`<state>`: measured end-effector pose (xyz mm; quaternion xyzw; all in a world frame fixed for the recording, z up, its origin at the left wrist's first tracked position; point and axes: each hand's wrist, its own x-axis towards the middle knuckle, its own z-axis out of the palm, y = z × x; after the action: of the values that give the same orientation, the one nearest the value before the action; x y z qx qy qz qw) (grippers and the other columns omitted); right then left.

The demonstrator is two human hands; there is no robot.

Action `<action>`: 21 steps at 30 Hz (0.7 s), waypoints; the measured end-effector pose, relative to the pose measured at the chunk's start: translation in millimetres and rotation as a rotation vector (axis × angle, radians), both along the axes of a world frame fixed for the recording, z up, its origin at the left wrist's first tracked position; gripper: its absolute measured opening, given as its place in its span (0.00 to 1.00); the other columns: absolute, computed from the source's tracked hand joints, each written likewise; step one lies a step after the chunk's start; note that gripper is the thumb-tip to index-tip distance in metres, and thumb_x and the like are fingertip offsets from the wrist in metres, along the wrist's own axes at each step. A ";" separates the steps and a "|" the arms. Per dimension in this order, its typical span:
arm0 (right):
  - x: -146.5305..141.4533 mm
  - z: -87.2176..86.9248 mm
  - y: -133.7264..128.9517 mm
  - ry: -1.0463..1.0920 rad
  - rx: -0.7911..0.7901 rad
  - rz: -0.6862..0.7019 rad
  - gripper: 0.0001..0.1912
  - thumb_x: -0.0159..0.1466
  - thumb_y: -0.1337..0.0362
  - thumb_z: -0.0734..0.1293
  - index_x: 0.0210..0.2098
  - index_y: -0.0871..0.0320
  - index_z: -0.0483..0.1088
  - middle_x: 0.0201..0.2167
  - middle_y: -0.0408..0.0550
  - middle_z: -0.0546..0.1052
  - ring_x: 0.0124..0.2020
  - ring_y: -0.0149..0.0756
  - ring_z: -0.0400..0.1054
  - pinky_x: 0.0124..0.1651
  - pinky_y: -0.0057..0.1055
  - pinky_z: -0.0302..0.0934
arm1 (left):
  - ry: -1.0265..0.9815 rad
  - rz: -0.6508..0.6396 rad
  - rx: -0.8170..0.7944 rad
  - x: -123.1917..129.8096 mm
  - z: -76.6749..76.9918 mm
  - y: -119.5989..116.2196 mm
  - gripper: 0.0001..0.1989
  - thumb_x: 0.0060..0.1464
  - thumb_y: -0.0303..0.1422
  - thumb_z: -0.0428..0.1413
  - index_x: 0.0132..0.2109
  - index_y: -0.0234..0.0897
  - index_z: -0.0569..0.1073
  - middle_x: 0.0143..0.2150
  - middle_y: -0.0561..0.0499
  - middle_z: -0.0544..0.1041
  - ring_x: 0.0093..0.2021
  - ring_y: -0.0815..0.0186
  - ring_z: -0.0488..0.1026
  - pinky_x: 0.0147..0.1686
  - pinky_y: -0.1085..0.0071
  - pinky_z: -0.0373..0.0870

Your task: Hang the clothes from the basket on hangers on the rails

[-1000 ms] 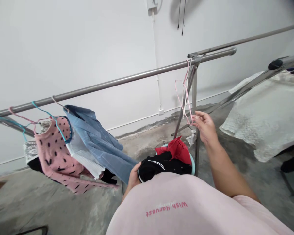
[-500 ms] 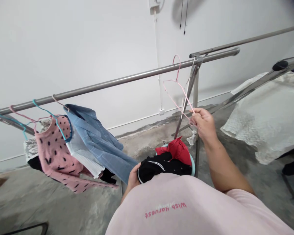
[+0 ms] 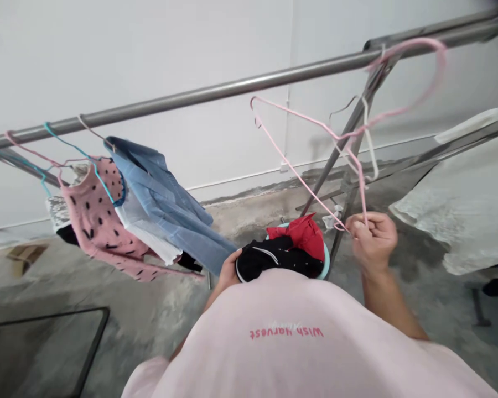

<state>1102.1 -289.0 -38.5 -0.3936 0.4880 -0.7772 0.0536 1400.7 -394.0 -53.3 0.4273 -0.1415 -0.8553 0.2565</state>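
Since the earlier frame, your right hand has swung the pink wire hanger up and out, and its blurred hook now crosses the steel rail near the rack's end. You cannot tell from this view whether the hook touches the rail. Your fingers are closed around the hanger's lower corner, so it is firmly in your grip, with nothing on it yet. Your left hand is closed on the edge of the black garment, which sits bunched over the teal basin, close against your shirt.

On the rail, the pink spotted sweater and denim shirt already hang. The red garment still lies in the basin — its depth, and anything beneath, stays hidden.
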 end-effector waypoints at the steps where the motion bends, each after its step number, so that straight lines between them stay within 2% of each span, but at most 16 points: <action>1: 0.9 -14.9 3.4 0.014 0.091 0.025 0.11 0.57 0.65 0.71 0.38 0.57 0.68 0.24 0.40 0.68 0.25 0.28 0.63 0.32 0.29 0.60 | -0.021 0.053 0.072 -2.1 4.4 1.0 0.13 0.59 0.29 0.49 0.31 0.30 0.76 0.31 0.45 0.79 0.46 0.54 0.76 0.53 0.58 0.69; 2: 4.0 -29.1 6.2 0.020 0.203 0.098 0.14 0.55 0.65 0.71 0.40 0.57 0.68 0.26 0.41 0.69 0.27 0.29 0.64 0.33 0.29 0.60 | -0.039 0.102 0.130 -4.3 8.0 1.5 0.12 0.58 0.29 0.50 0.33 0.29 0.76 0.32 0.44 0.79 0.46 0.55 0.77 0.54 0.58 0.69; 4: 16.8 -53.1 9.1 0.012 0.423 0.361 0.22 0.55 0.64 0.72 0.47 0.57 0.65 0.27 0.40 0.69 0.27 0.28 0.64 0.33 0.28 0.60 | -0.063 0.159 0.195 -8.5 11.8 1.4 0.10 0.57 0.28 0.51 0.36 0.28 0.76 0.35 0.42 0.79 0.46 0.56 0.77 0.54 0.58 0.69; 6: 34.9 -69.3 7.9 -0.012 0.587 0.615 0.27 0.57 0.61 0.71 0.54 0.57 0.62 0.26 0.39 0.67 0.26 0.28 0.62 0.32 0.28 0.59 | -0.076 0.168 0.220 -11.5 12.1 -0.1 0.11 0.57 0.28 0.51 0.39 0.26 0.76 0.37 0.41 0.79 0.45 0.56 0.77 0.54 0.58 0.69; 7: 43.6 -74.7 6.0 -0.022 0.651 0.687 0.28 0.57 0.59 0.70 0.55 0.57 0.62 0.25 0.39 0.66 0.25 0.28 0.61 0.31 0.27 0.58 | -0.077 0.159 0.225 -12.4 11.4 -1.3 0.11 0.57 0.28 0.51 0.40 0.26 0.76 0.37 0.41 0.79 0.46 0.56 0.77 0.55 0.57 0.69; 9: 56.0 -82.4 0.9 -0.051 0.743 0.694 0.24 0.59 0.54 0.68 0.50 0.59 0.67 0.26 0.41 0.66 0.26 0.29 0.60 0.30 0.27 0.55 | -0.067 0.119 0.221 -12.4 9.9 -5.3 0.11 0.57 0.28 0.52 0.42 0.26 0.76 0.38 0.41 0.79 0.46 0.56 0.77 0.55 0.57 0.68; 12: 56.2 -90.7 -3.6 -0.118 0.782 0.557 0.20 0.61 0.48 0.64 0.37 0.60 0.72 0.26 0.45 0.68 0.25 0.29 0.58 0.27 0.27 0.50 | -0.066 0.043 0.193 -8.4 10.0 -15.5 0.11 0.55 0.29 0.54 0.42 0.26 0.76 0.38 0.41 0.79 0.46 0.55 0.77 0.55 0.56 0.68; 15: 43.6 -94.0 1.0 -0.170 0.758 0.555 0.21 0.63 0.47 0.61 0.34 0.59 0.70 0.20 0.41 0.60 0.21 0.28 0.50 0.24 0.26 0.43 | -0.126 0.035 0.049 -1.5 14.5 -28.4 0.09 0.52 0.27 0.56 0.40 0.27 0.76 0.36 0.42 0.79 0.45 0.55 0.77 0.54 0.57 0.69; 16: 39.7 -92.7 4.2 -0.152 0.758 0.554 0.20 0.64 0.47 0.61 0.35 0.59 0.69 0.20 0.41 0.59 0.21 0.28 0.50 0.25 0.27 0.44 | -0.148 0.049 -0.034 0.8 16.8 -32.4 0.08 0.51 0.26 0.57 0.40 0.28 0.76 0.35 0.43 0.79 0.44 0.56 0.77 0.54 0.57 0.69; 19: 33.8 -82.0 14.9 0.013 0.810 0.532 0.18 0.65 0.49 0.60 0.35 0.58 0.70 0.28 0.45 0.68 0.30 0.32 0.61 0.32 0.29 0.54 | -0.180 0.104 -0.268 5.9 24.2 -40.8 0.11 0.47 0.24 0.60 0.41 0.29 0.75 0.34 0.45 0.79 0.42 0.57 0.78 0.53 0.60 0.71; 21: 33.5 -73.7 21.1 0.087 0.847 0.559 0.18 0.65 0.49 0.60 0.34 0.57 0.70 0.30 0.46 0.70 0.32 0.34 0.63 0.35 0.30 0.56 | -0.179 0.135 -0.339 7.1 28.3 -43.5 0.14 0.45 0.25 0.62 0.42 0.30 0.75 0.35 0.46 0.79 0.42 0.58 0.78 0.52 0.62 0.71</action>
<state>1135.6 -267.9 -112.2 -0.4847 0.6383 -0.4498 0.3941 1407.8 -437.6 -25.0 0.4610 -0.2765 -0.7587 0.3680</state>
